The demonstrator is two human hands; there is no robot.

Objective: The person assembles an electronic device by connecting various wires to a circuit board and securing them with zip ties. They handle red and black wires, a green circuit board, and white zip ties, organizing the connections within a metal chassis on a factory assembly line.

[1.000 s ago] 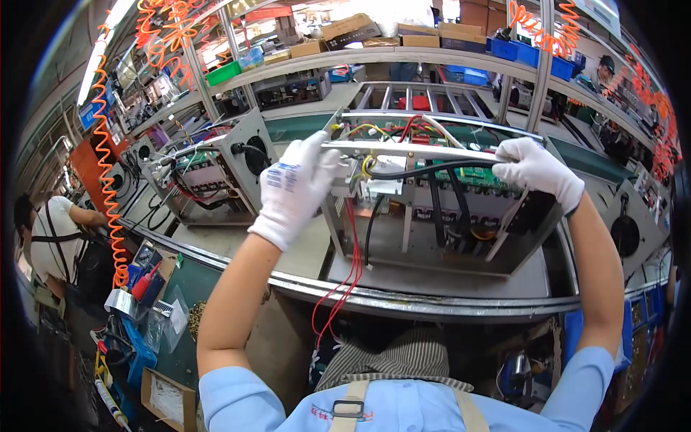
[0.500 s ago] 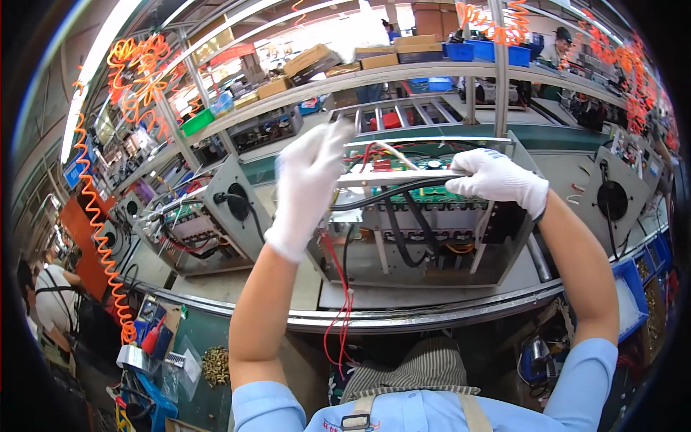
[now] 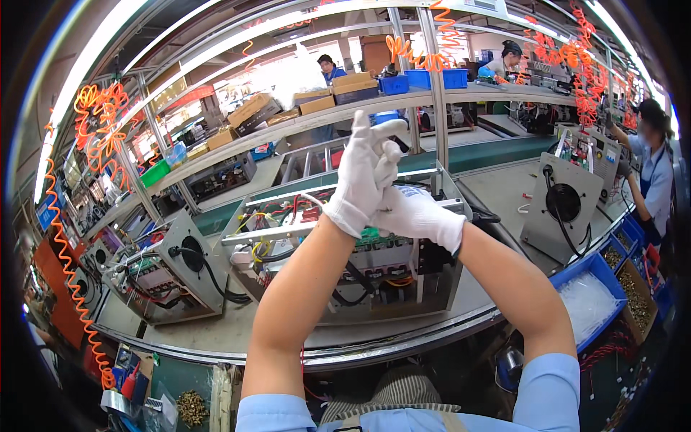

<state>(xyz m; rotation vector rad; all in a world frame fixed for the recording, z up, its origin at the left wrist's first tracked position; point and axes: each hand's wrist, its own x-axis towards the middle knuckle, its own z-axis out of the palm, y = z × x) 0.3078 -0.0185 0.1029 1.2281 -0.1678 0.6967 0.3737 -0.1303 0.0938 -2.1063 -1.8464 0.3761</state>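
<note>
Both hands wear white knit gloves and meet above an open metal equipment chassis [image 3: 338, 306]. My left hand [image 3: 360, 176] is raised, some fingers apart and one pointing up, with nothing seen in it. Against its palm side and wrist rests my right hand [image 3: 421, 214]; its fingers are mostly hidden behind the left hand. Under the hands, green circuit boards [image 3: 367, 237], black cables [image 3: 353, 277] and yellow wires [image 3: 260, 250] show inside the chassis. A thick black cable [image 3: 484, 214] lies at its right side.
Similar chassis with fans stand on the left [image 3: 169, 277] and right [image 3: 565, 205]. A blue bin of clear bags [image 3: 586, 299] sits at the bench's right edge. An overhead shelf [image 3: 288, 126] carries cardboard boxes. Orange coiled hoses [image 3: 65, 266] hang nearby. Another person [image 3: 653, 165] works at far right.
My right hand has let go of the black cable at the chassis top and come against my left hand. The view has turned right, so the chassis appears farther left.
</note>
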